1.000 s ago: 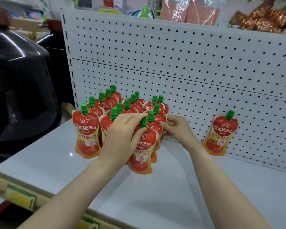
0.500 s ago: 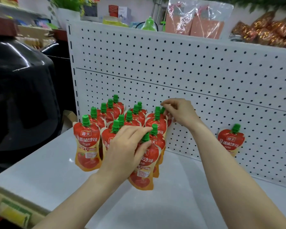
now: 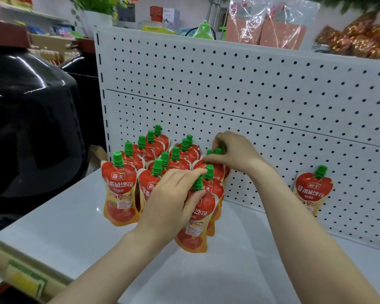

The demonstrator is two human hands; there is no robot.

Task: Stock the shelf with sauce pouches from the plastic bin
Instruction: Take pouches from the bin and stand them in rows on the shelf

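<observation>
Several red tomato sauce pouches with green caps stand in rows on the white shelf (image 3: 59, 227), against the pegboard back. My left hand (image 3: 169, 205) grips the front pouch of the right-hand row (image 3: 194, 233) around its neck and cap. My right hand (image 3: 233, 154) is further back, its fingers pinched on the caps of the rear pouches in that row (image 3: 215, 151). The front-left pouch (image 3: 119, 194) stands free. A single pouch (image 3: 313, 189) leans alone on the pegboard at the right. The plastic bin is not in view.
The white pegboard panel (image 3: 250, 95) closes off the shelf's back. A large black glossy object (image 3: 26, 119) stands to the left. Packaged goods sit on top of the panel. The shelf's front edge carries a price strip (image 3: 20, 275).
My right hand rose from the side of the row to the rear pouches' caps. My left hand kept its hold on the front pouch. The view shifted down and left.
</observation>
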